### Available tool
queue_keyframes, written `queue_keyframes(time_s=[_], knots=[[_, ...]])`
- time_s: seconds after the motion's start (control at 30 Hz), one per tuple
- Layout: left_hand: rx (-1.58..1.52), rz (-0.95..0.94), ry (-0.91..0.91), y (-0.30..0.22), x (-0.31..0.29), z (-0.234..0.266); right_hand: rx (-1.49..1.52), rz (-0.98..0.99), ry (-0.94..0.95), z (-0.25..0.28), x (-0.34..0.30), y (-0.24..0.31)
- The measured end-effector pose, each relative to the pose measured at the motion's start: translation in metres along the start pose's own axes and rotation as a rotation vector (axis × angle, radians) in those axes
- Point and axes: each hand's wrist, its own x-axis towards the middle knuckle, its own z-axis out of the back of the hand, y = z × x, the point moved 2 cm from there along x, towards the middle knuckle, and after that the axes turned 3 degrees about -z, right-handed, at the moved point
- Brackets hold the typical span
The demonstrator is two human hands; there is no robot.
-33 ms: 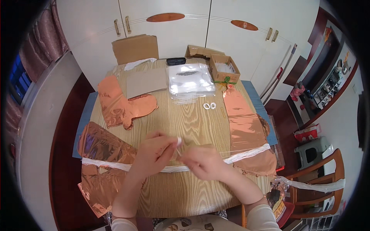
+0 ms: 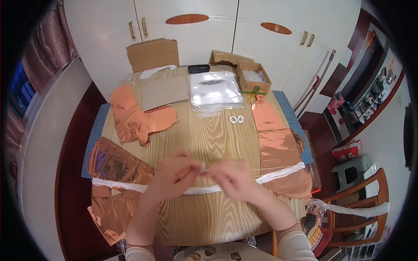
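Observation:
My left hand (image 2: 179,174) pinches a small white roll (image 2: 203,168), blurred by motion, above the middle of the table. Close against its right side, my right hand (image 2: 233,176) has its fingers closed at the roll; what they grip there is too smeared to make out. Beneath both hands a long bundle of white strands (image 2: 278,175) lies across the table from left to right. Its ends rest over copper-coloured foil balloons, one flat at the left (image 2: 119,163) and another at the right (image 2: 281,150).
Two white rings (image 2: 237,119) lie beyond my hands. Farther back are a stack of clear plastic bags (image 2: 215,93), a grey board (image 2: 165,93), another copper foil balloon (image 2: 128,115), a black case (image 2: 198,68) and an open cardboard box (image 2: 254,89). A wooden chair (image 2: 383,191) stands at the right.
My right hand has moved slightly up, bringing its fingers to the white roll. The roll sits a little lower, and my left hand has barely shifted.

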Motion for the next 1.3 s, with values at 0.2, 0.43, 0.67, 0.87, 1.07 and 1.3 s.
queue_keyframes(time_s=[0.2,0.43,0.67,0.87,1.07,1.3], knots=[[-0.181,0.089,0.012,0.000,-0.003,0.003,-0.020,-0.021,-0.006,-0.006,-0.001,-0.002],[-0.133,0.103,0.042,0.009,-0.001,0.000,-0.002,-0.026,-0.018,-0.005,-0.001,-0.003],[-0.482,0.254,-0.120,0.000,-0.002,-0.002,0.017,-0.111,-0.009,-0.013,-0.002,-0.017],[-0.688,0.312,0.166,0.004,-0.008,-0.003,0.044,-0.134,-0.134,-0.006,0.001,-0.022],[-0.073,0.162,0.179,0.020,-0.009,-0.006,0.012,-0.034,-0.153,0.005,0.005,-0.010],[-0.145,0.177,-0.135,0.017,-0.005,-0.013,0.012,-0.023,-0.128,-0.002,0.001,-0.011]])
